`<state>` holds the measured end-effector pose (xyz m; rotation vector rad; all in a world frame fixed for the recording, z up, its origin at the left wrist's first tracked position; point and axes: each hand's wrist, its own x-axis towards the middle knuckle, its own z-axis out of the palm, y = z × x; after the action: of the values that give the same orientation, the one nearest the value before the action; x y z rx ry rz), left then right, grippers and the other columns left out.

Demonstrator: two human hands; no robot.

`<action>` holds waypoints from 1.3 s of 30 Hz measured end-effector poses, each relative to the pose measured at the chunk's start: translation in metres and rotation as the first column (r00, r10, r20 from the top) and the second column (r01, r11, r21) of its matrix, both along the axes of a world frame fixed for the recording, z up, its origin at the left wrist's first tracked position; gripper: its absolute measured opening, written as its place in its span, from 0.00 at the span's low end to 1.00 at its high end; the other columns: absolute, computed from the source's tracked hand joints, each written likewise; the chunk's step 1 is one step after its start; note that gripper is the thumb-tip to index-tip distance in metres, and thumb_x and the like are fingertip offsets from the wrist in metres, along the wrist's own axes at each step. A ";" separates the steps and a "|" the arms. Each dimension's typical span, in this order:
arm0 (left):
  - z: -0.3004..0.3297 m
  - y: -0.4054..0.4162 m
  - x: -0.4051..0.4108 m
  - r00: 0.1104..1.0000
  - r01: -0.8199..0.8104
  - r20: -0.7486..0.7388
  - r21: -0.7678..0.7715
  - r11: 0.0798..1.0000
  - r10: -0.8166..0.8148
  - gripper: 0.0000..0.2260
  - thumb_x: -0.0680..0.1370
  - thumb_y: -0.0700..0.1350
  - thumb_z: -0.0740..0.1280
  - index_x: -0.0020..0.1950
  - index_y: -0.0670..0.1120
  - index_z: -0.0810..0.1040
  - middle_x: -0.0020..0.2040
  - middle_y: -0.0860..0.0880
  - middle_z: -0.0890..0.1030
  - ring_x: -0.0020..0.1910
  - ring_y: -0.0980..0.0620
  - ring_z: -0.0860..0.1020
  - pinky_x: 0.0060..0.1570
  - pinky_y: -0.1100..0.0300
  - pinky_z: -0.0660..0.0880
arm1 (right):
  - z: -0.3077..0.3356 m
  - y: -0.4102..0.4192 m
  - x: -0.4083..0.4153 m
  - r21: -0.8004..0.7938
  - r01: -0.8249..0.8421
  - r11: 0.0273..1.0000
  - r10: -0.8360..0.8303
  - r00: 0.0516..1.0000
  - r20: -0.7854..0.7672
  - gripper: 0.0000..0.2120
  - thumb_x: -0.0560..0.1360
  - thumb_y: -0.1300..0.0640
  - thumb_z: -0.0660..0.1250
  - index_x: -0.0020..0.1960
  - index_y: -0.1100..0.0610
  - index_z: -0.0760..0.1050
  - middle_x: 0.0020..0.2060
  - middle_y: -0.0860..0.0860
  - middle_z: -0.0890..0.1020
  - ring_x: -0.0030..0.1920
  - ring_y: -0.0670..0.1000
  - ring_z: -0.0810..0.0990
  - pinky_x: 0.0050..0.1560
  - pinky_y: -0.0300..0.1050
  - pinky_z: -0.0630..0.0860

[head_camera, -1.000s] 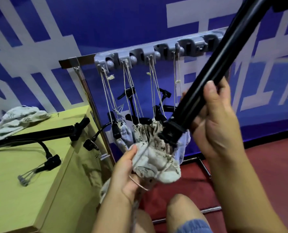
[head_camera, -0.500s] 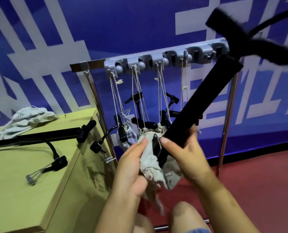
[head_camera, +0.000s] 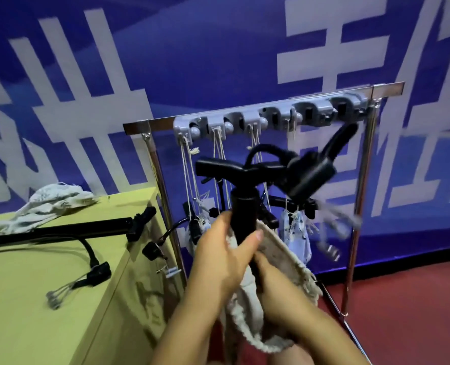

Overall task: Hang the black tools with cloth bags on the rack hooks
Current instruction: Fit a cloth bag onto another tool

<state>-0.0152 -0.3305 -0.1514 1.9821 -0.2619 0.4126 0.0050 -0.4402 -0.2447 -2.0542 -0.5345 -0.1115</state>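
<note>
A black tool (head_camera: 242, 214) with a T-shaped handle stands upright in front of me, its lower shaft down inside a pale cloth bag (head_camera: 247, 306). My left hand (head_camera: 223, 254) grips the shaft and the bag's rim together. My right hand (head_camera: 276, 291) holds the bag from the right side and below. A blurred black hose head (head_camera: 308, 177) swings off the tool toward the right. Behind stands the grey hook rack (head_camera: 268, 119) on a chrome rail, with several bagged tools (head_camera: 294, 233) hanging by strings.
A yellow-green table (head_camera: 34, 299) is at my left with another black tool (head_camera: 68, 227), its hose (head_camera: 95, 270) and a crumpled cloth bag (head_camera: 47, 201). The rack's chrome legs (head_camera: 355, 219) stand on a red floor before a blue wall.
The tool has swung from a steep tilt to upright, and its shaft has gone down into the bag. My right hand has dropped from the shaft to the bag; my left now grips shaft and rim.
</note>
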 end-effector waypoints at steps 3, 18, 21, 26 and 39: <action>-0.006 0.010 0.003 0.997 -0.074 -0.023 -0.081 0.994 0.072 0.08 0.73 0.48 0.72 0.45 0.59 0.76 0.44 0.61 0.81 0.46 0.66 0.78 0.46 0.66 0.73 | 0.044 -0.037 -0.016 -0.016 0.104 0.994 -0.103 0.995 0.013 0.20 0.69 0.57 0.73 0.55 0.39 0.72 0.46 0.36 0.80 0.46 0.36 0.79 0.51 0.30 0.74; 0.000 0.041 0.004 0.971 0.052 -0.206 -0.315 0.948 -0.122 0.21 0.60 0.46 0.74 0.53 0.46 0.80 0.51 0.42 0.84 0.51 0.42 0.81 0.57 0.44 0.75 | 0.064 -0.053 -0.011 0.373 0.112 0.921 -0.045 0.982 -0.183 0.07 0.73 0.57 0.70 0.36 0.54 0.77 0.27 0.46 0.78 0.30 0.41 0.75 0.34 0.35 0.71; 0.002 0.041 0.003 0.916 0.193 -0.221 -0.489 0.851 -0.335 0.23 0.63 0.33 0.68 0.58 0.43 0.78 0.51 0.41 0.84 0.48 0.43 0.82 0.51 0.50 0.79 | 0.059 -0.034 -0.007 0.532 0.081 0.843 0.069 0.964 -0.256 0.05 0.69 0.54 0.71 0.43 0.54 0.77 0.36 0.57 0.82 0.38 0.54 0.80 0.42 0.49 0.76; 0.012 0.045 0.005 0.943 0.111 -0.232 -0.463 0.880 -0.240 0.27 0.66 0.30 0.70 0.61 0.51 0.72 0.59 0.46 0.80 0.47 0.55 0.82 0.53 0.59 0.78 | 0.049 -0.012 -0.010 0.768 0.157 0.621 0.208 0.911 -0.355 0.06 0.76 0.63 0.63 0.51 0.61 0.77 0.44 0.58 0.84 0.42 0.54 0.82 0.47 0.49 0.78; -0.009 0.097 0.001 0.801 -0.372 -0.256 0.495 0.785 0.541 0.08 0.79 0.49 0.62 0.48 0.47 0.78 0.42 0.42 0.81 0.43 0.44 0.81 0.43 0.58 0.75 | 0.078 -0.060 -0.017 0.848 0.331 0.413 0.055 0.921 -0.386 0.10 0.79 0.62 0.56 0.44 0.59 0.75 0.26 0.49 0.81 0.27 0.42 0.80 0.27 0.33 0.75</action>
<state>-0.0143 -0.2337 -0.1602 2.5109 0.4518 0.2743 -0.0117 -0.5004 -0.1669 -0.9554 0.0061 -0.0908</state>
